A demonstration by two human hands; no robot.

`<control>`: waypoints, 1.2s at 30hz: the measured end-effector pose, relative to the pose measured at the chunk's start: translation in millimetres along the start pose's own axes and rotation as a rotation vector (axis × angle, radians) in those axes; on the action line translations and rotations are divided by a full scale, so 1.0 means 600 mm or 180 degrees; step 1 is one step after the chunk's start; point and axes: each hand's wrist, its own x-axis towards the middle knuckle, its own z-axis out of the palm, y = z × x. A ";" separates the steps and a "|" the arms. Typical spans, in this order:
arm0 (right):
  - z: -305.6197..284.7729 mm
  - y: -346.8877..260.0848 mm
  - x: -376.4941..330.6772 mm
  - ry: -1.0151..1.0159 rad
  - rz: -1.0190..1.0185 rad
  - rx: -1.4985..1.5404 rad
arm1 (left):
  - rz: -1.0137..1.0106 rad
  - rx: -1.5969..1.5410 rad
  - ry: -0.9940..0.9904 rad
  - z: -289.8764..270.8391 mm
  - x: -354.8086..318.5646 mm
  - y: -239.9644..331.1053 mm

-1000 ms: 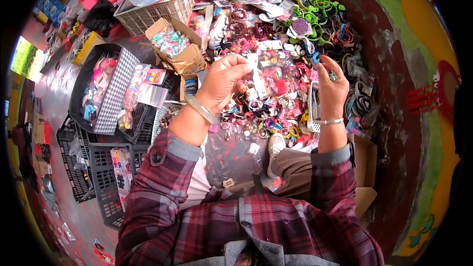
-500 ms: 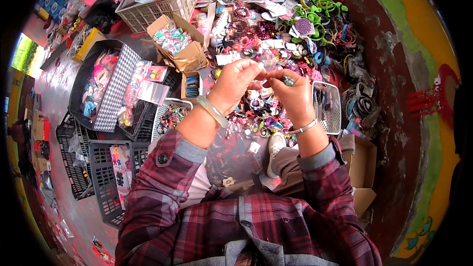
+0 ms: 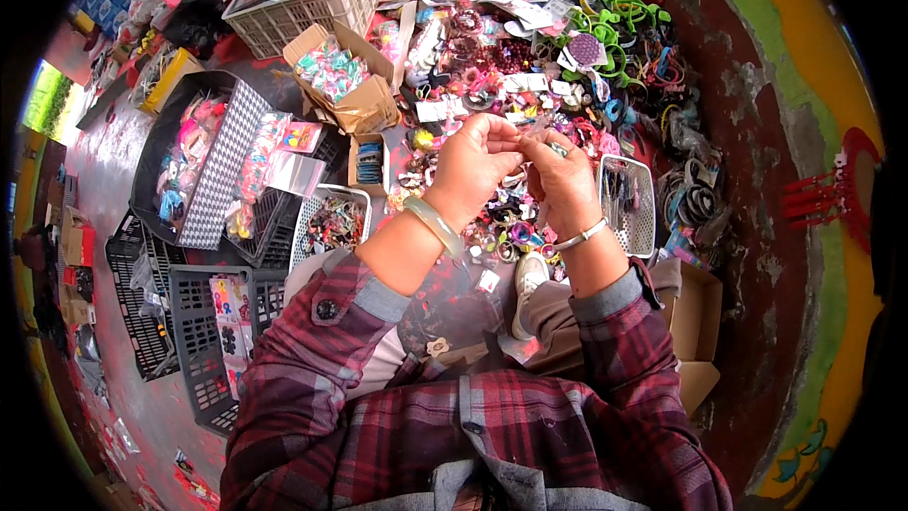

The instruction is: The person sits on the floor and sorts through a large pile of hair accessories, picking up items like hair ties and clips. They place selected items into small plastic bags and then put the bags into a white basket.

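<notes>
My left hand (image 3: 470, 170), with a pale bangle on its wrist, meets my right hand (image 3: 567, 191) over a heap of hair accessories (image 3: 515, 222). Both hands are closed, their fingertips pinched together. What they pinch is small and mostly hidden by the fingers; something see-through, like thin plastic, shows faintly beside the fingertips. My right hand wears a ring with green stones and a silver bracelet. Below the hands lie colourful hair ties and clips. Right of my right hand stands a white basket (image 3: 652, 213) with thin dark items in it.
A white basket of small pieces (image 3: 301, 244) and grey crates (image 3: 189, 360) stand at the left. Further back are a cardboard box of wrapped items (image 3: 371, 104), a houndstooth box (image 3: 222, 170) and a large beige crate (image 3: 355, 0). Green headbands (image 3: 619, 14) lie far right.
My left hand has turned and its fingers now curl in against my right hand's. My right hand has rolled so its back shows more. The see-through piece has shifted slightly right.
</notes>
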 end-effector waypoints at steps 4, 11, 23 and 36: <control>-0.006 -0.026 -0.008 -0.0231 -0.0115 -0.0363 | -0.0212 -0.0234 -0.0013 -0.004 -0.003 0.018; -0.051 -0.049 -0.007 -0.1533 -0.1135 -0.2394 | 0.1179 0.1689 -0.0560 -0.032 0.013 0.039; -0.066 -0.063 -0.017 -0.1867 -0.0726 -0.2358 | -0.0216 0.1433 -0.1760 -0.049 0.012 0.051; -0.049 -0.066 -0.019 -0.1184 -0.0389 -0.1487 | -0.0774 0.0569 -0.1405 -0.045 0.008 0.052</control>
